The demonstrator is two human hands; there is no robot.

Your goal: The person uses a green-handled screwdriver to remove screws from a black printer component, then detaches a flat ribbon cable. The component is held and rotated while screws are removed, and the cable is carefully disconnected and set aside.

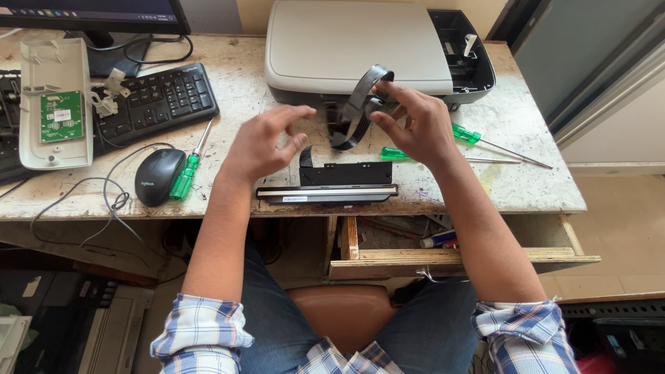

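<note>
On scuffed desk (512,138), printer (360,48), keyboard (156,100), open drawer (450,260)

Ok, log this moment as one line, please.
right hand: pinching black flat ribbon cable | left hand: open, above scanner bar | printer behind | desk drawer open

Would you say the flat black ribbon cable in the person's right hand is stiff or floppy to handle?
Probably floppy: the ribbon cable arches in a loop above the right hand, whose fingertips alone support it. It looks thin and light. Its far end seems attached to the black bar, so pulling might tug that.
</note>
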